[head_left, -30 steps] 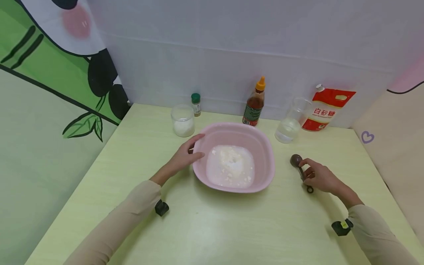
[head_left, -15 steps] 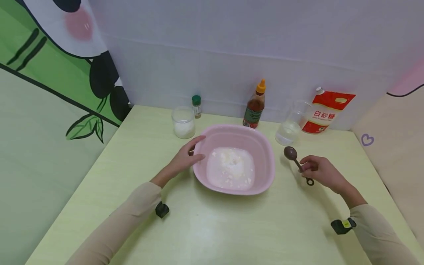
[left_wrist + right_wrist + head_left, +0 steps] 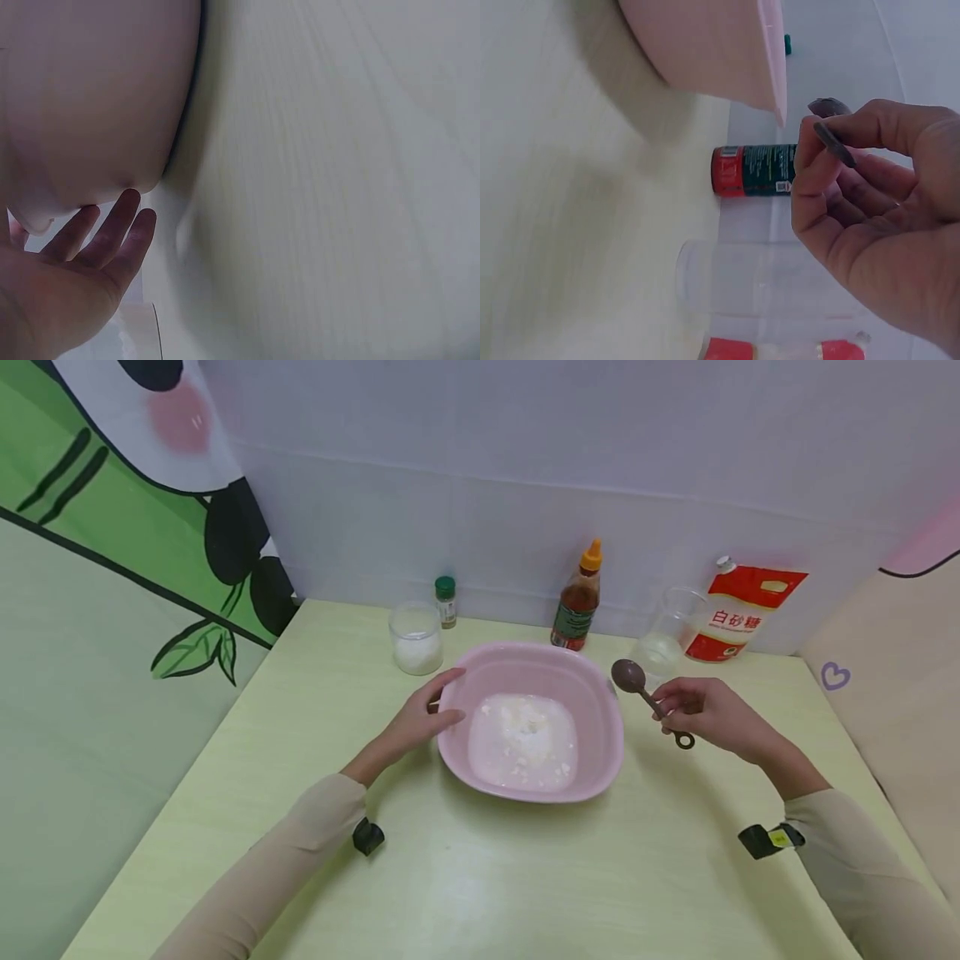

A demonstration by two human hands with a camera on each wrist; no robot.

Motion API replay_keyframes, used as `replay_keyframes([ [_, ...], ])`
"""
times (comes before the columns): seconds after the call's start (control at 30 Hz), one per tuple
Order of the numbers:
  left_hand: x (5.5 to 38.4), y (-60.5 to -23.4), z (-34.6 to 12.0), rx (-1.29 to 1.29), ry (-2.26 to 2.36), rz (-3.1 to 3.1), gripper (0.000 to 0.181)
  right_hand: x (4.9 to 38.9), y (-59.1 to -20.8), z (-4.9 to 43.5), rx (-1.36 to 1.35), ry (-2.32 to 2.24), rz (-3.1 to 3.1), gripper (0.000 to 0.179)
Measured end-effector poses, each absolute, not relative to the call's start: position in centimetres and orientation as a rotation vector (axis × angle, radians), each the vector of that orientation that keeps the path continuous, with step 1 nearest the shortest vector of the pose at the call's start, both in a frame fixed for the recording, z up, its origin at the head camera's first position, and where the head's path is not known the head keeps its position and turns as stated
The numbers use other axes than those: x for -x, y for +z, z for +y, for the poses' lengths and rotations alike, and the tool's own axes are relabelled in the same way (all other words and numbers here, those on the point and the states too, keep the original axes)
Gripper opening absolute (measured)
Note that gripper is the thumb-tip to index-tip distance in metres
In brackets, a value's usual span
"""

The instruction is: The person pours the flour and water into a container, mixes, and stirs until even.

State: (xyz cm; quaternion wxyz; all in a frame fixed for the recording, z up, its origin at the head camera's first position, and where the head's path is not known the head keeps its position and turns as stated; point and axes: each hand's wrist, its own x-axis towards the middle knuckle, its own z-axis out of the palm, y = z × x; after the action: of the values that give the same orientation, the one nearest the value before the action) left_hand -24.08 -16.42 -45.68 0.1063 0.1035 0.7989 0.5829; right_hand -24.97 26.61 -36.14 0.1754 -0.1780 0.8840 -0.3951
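Two hands at work over a pale table (image 3: 450,893), one on each side of a pink basin (image 3: 602,727). Right hand (image 3: 712,714): narrow grip, thumb and index finger pinching the handle of a brown measuring spoon (image 3: 647,697). The grip sits partway along the handle; the spoon's round bowl projects ahead of the fingertips toward the basin, and the small ring at the handle's end sticks out on the near side of the fingers. Spoon is held above the table, bowl just beside the basin's right rim (the right wrist view shows a gap between the two). Left hand (image 3: 416,714): thumb over the left rim, fingertips against the outer wall, so the basin's edge is held between them. Inside the basin, a whitish liquid (image 3: 491,752) with pale lumps and a whiter patch near the middle. Between spoon and liquid stands the basin's right wall. Directly behind the spoon, a clear glass (image 3: 678,610), its lower part overlapped by spoon and hand in the head view; to its right, a red and white pouch (image 3: 738,618). Behind the basin, an upright sauce bottle (image 3: 576,610) with an orange nozzle cap. Back left, a glass jar (image 3: 416,647) of white material, with a small green-capped bottle (image 3: 446,602) just behind it.
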Motion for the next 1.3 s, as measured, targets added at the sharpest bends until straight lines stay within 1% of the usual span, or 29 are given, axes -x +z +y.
replay_keyframes([
  [0.3, 24.1, -45.7, -16.2, -0.290, 1.722, 2.352, 0.070, 26.6, -34.9, 21.7, 0.633, -0.958, 2.487, 0.025],
  [0.73, 24.0, -45.7, -16.3, -0.300, 1.742, 2.337, 0.071, 28.7, -36.0, 16.3, 0.832, -0.612, 2.497, 0.023],
  [0.83, 24.1, -45.6, -16.2, -0.292, 1.748, 2.330, 0.071, 28.9, -36.4, 15.4, 0.875, -0.569, 2.493, 0.020],
  [0.97, 24.1, -45.7, -16.2, -0.282, 1.749, 2.328, 0.071, 29.0, -36.9, 14.6, 1.010, -0.521, 2.514, 0.015],
  [1.1, 24.1, -45.8, -16.2, -0.283, 1.752, 2.323, 0.071, 28.9, -37.1, 14.1, 1.091, -0.478, 2.544, 0.018],
  [1.3, 24.1, -45.7, -16.2, -0.285, 1.758, 2.323, 0.070, 28.9, -37.3, 13.7, 1.132, -0.397, 2.572, 0.020],
])
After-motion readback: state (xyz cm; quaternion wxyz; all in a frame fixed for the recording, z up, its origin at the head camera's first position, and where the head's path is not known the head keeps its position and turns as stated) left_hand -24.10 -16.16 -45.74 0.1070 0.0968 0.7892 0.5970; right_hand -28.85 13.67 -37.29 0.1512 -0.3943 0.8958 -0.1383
